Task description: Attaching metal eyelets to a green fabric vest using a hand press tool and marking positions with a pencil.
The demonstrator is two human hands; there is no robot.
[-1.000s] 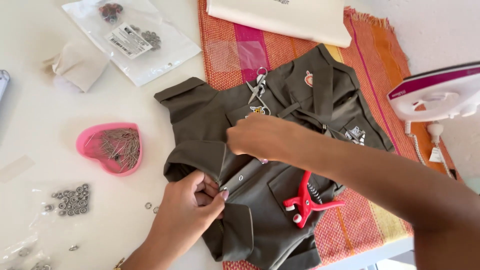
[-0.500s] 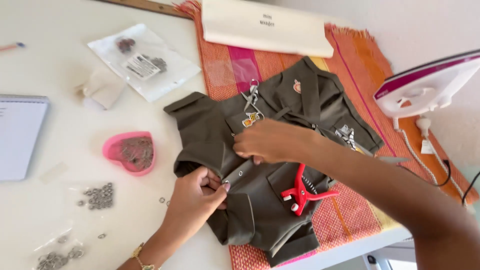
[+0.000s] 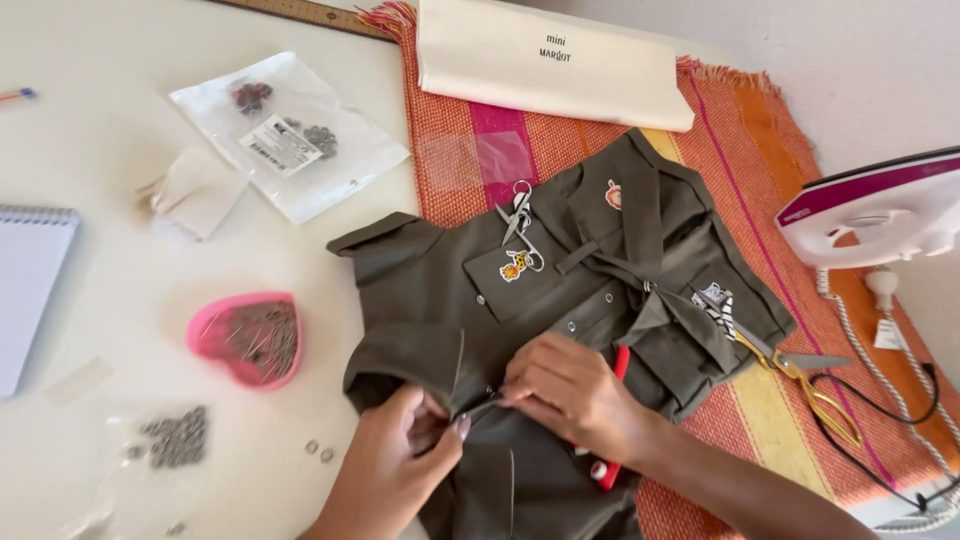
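Olive shirt (image 3: 560, 330) on striped mat. Left hand (image 3: 395, 465), right hand (image 3: 575, 395) pinch its front edge, fingers closed on cloth. Red pliers (image 3: 612, 420) mostly hidden under right hand; bare tabletop (image 3: 110, 130) left of shirt.

Left hand (image 3: 395, 465), right hand (image 3: 570, 390) pinch olive shirt (image 3: 560, 300) placket; red pliers (image 3: 612, 420) beneath.

Clear packet (image 3: 290, 135): lay flat on the bench, upper left, with a white label.
Cream pouch (image 3: 555, 65): rectangular, lay at the top on the orange mat.
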